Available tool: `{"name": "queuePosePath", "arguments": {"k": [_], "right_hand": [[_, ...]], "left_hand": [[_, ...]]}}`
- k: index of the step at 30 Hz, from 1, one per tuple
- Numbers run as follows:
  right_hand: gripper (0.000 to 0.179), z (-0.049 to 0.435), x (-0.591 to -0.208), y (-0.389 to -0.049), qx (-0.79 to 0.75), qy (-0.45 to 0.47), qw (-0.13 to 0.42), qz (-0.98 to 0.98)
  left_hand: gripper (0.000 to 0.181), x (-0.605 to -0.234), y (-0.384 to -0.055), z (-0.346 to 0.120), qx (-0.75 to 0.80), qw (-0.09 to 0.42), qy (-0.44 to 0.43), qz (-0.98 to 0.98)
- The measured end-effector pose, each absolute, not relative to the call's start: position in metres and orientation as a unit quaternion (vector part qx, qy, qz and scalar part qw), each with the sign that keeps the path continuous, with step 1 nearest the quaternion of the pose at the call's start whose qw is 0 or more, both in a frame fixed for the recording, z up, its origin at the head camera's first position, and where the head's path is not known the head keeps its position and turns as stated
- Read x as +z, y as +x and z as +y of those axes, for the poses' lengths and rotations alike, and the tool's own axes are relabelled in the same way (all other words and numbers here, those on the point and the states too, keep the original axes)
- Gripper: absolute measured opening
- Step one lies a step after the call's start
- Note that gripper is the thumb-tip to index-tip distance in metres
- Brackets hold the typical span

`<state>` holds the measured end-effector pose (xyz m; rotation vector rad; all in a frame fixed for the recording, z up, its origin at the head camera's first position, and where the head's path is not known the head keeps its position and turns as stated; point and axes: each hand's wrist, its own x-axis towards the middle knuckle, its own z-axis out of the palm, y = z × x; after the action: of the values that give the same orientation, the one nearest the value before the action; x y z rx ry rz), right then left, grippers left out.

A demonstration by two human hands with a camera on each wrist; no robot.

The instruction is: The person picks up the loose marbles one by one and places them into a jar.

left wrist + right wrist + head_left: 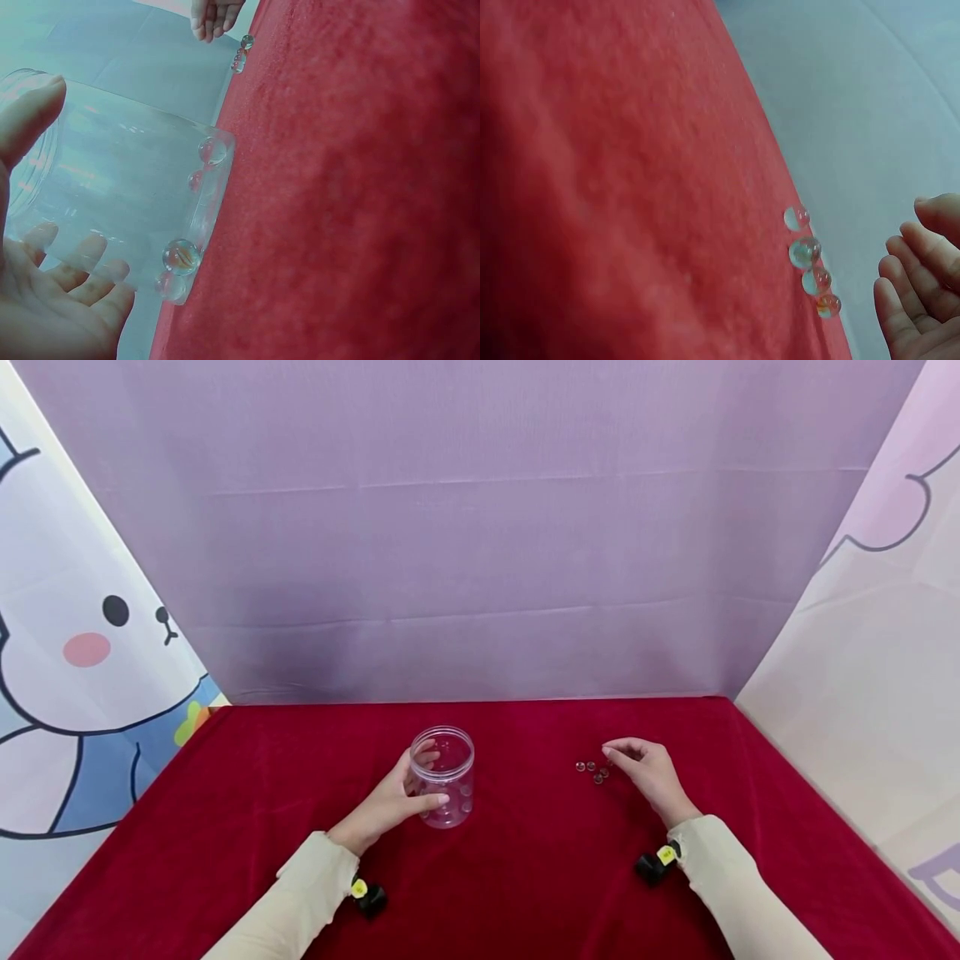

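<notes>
My left hand [390,802] grips a clear plastic jar [444,822], thumb on the near side and fingers round the far side. The jar stands upright and has no lid; its base is right at the red cloth. Several glass marbles [181,257] lie in its bottom, one with an orange swirl. To the right, my right hand [651,775] hovers beside a small cluster of clear marbles [598,778] on the cloth. In the right wrist view its fingers [922,281] are relaxed, the thumb apart from them, and nothing shows between them.
A red velvety cloth [525,877] covers the table. Behind it hangs a purple curtain [480,543]. Printed cartoon panels stand at the left [45,693] and right [885,693]. Black wrist cameras [371,902] with yellow tags sit at both cuffs.
</notes>
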<state>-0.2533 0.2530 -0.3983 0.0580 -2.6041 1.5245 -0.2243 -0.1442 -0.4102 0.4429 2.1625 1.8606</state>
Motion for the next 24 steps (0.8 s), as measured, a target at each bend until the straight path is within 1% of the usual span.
{"name": "queuePosePath", "arguments": {"k": [14,24], "right_hand": [[0.028,0.260,-0.404,-0.264,0.479,0.013,0.069,-0.875],[0.024,0.258,-0.404,-0.267,0.462,0.029,0.067,-0.884]], "left_hand": [[0.086,-0.409,-0.223,-0.143,0.635,0.124,0.147,0.748],[0.087,-0.410,-0.224,-0.144,0.635,0.120,0.154,0.747]]}}
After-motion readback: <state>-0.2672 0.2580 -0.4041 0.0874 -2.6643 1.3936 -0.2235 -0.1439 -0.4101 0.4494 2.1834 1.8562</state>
